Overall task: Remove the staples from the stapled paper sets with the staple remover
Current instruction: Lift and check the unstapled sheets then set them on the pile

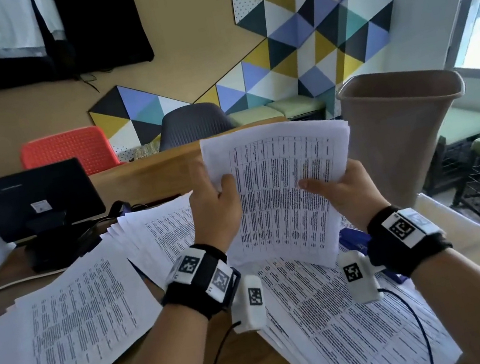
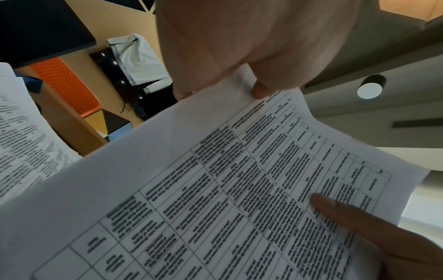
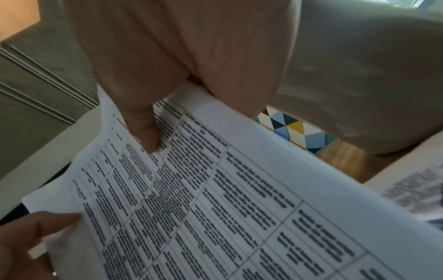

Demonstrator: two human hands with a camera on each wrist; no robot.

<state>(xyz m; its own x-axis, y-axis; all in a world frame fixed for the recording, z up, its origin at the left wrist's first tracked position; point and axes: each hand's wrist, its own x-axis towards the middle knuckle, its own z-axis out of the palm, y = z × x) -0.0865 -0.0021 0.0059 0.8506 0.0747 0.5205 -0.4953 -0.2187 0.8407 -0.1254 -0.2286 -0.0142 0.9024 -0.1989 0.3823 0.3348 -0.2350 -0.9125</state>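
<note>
In the head view's centre, the left hand (image 1: pixel 216 208) pinches the left edge of the paper set (image 1: pixel 282 193), thumb on the printed face, raised above the table (image 1: pixel 147 175). The right hand (image 1: pixel 341 188) pinches its right edge likewise. Light and floppy (the sheets bow), it likely handles best gripped at opposite edges. No staple remover is identifiable.

The raised paper set (image 1: pixel 282 193) hides the fingers of both hands behind it; its print is too blurred to read, and any staple is indiscernible.
</note>
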